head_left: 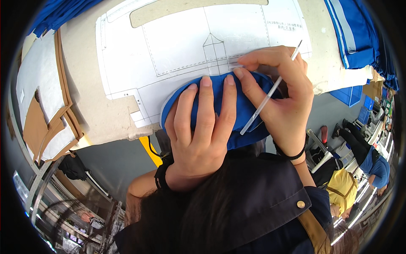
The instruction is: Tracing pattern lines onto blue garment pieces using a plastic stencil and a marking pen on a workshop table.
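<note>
My left hand [203,127] lies flat with its fingers spread over a blue fabric piece [218,91], pressing it on the near edge of a white paper pattern [177,46]. The pattern carries drawn solid and dashed lines, with a small pointed outline at its middle. My right hand [287,89] keeps a slim white pen [270,93] slanted across its palm, tip pointing up and right. Its thumb and forefinger come close together at the fabric's top edge; whether anything thin is between them I cannot tell. The fabric's near part hangs over the table edge.
Cardboard and paper templates [46,97] stand at the left end of the pale table [80,63]. Blue fabric [63,15] is heaped at the far left, and blue garments with white stripes [355,34] lie at right. A blue crate [347,95] and other people [342,186] are beyond.
</note>
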Motion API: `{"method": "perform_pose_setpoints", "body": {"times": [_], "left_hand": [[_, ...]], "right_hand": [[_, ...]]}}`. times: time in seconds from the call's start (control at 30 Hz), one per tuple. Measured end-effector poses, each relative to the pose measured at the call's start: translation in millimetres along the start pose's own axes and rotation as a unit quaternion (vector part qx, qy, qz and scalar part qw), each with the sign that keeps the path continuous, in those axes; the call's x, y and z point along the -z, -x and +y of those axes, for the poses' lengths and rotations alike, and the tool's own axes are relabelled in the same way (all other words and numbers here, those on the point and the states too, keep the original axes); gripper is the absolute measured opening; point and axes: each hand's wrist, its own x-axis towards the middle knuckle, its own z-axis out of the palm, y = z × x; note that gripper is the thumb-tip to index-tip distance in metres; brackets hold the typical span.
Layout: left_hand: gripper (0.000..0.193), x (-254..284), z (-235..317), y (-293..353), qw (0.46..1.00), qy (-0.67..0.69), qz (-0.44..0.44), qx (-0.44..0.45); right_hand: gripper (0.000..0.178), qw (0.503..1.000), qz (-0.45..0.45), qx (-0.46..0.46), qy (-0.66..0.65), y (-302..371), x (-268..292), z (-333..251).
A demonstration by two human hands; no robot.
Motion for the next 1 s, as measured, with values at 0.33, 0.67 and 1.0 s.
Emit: {"method": "perform_pose_setpoints", "body": {"times": [0.33,0.67,1.0], "left_hand": [[0.031,-6,5,2,0.999,-0.035,0.023,0.012],[0.048,-3,7,0,0.999,-0.048,0.011,0.017],[0.051,-10,5,4,0.998,-0.013,0.047,0.037]], "right_hand": [[0.021,1.000,0.000,0.023,0.001,-1,2,3],[0.089,0.957,0.070,-0.013,-0.282,1,30,-7],[0.054,0.975,0.038,0.064,-0.210,-17,-12,-20]]}}
